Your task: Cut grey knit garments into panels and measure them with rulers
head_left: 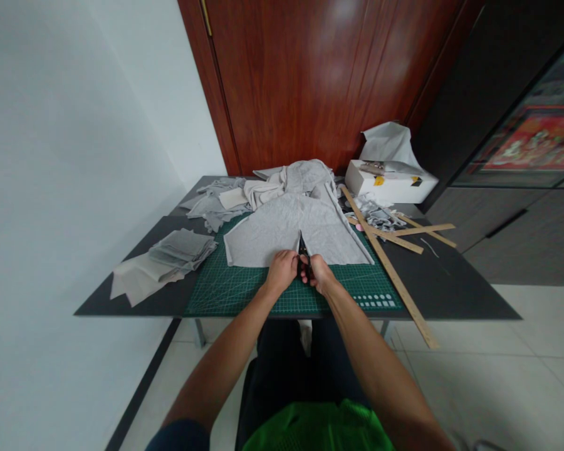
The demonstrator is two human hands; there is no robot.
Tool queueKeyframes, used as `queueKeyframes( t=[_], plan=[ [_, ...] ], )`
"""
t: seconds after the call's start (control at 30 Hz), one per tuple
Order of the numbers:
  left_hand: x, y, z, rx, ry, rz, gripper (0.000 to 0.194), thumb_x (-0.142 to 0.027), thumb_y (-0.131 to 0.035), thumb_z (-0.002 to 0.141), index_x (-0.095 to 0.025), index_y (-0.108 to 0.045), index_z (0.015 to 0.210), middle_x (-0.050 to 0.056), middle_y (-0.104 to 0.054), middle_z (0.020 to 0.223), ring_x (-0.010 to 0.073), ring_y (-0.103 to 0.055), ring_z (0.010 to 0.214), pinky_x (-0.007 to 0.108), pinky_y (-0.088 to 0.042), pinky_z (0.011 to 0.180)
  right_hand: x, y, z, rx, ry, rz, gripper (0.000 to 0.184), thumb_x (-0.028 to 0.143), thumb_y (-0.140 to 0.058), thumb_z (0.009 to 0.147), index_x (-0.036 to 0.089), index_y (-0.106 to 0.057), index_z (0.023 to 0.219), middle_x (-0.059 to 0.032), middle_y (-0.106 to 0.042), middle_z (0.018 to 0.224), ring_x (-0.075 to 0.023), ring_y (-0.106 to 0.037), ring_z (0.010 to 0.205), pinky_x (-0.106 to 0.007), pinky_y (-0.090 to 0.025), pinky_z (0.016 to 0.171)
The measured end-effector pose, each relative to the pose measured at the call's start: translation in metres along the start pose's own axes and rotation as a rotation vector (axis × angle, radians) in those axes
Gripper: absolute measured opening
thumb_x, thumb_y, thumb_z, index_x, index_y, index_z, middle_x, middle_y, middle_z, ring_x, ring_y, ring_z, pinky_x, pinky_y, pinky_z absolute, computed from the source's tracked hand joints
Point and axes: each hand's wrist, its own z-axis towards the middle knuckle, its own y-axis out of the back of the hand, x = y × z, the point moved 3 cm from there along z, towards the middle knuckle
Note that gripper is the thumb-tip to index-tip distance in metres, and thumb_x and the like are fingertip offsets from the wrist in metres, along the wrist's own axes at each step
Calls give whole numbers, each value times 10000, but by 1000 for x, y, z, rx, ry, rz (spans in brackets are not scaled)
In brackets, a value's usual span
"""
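One grey fabric panel (267, 230) spread on green cutting mat (235, 294) | probably light, limp; best held by near edge | left hand (283, 269) pinching it there | right hand (318, 272) gripping black scissors (303, 248)

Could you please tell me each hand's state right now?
Left hand: closed, pinching the gray fabric beside the slit.
Right hand: closed, holding the black scissors.
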Motion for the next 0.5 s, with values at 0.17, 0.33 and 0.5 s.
queueKeyframes(
  t=[0.17, 0.33, 0.5],
  plan=[
    [1, 0, -1, -8, 10, 4, 211, -72, -528, 982, -208, -656, 883, 57, -726, 897, 222, -686, 917, 354, -535, 906, 2, -2, 4, -17, 16, 0, 268, 286, -502, 957, 178, -560, 719, 0, -548, 544, -95, -479, 388, -211, -186, 348],
    [2, -1, -2, -23, 24, -26, 203, -77, -540, 975, -209, -667, 889, 58, -725, 899, 225, -687, 920, 357, -536, 895, 2, -1, 5, -21, 16, -5, 272, 285, -503, 959, 177, -560, 716, -4, -550, 541, -94, -470, 388, -212, -183, 347],
    [2, 0, -2, -30, 7, -55, 190, -94, -547, 985, -213, -666, 897, 54, -733, 914, 219, -689, 929, 355, -536, 913, 5, 0, 8, 6, 1, 23, 277, 321, -493, 970, 182, -559, 739, 0, -543, 539, -100, -472, 395, -212, -177, 351]
  ],
)
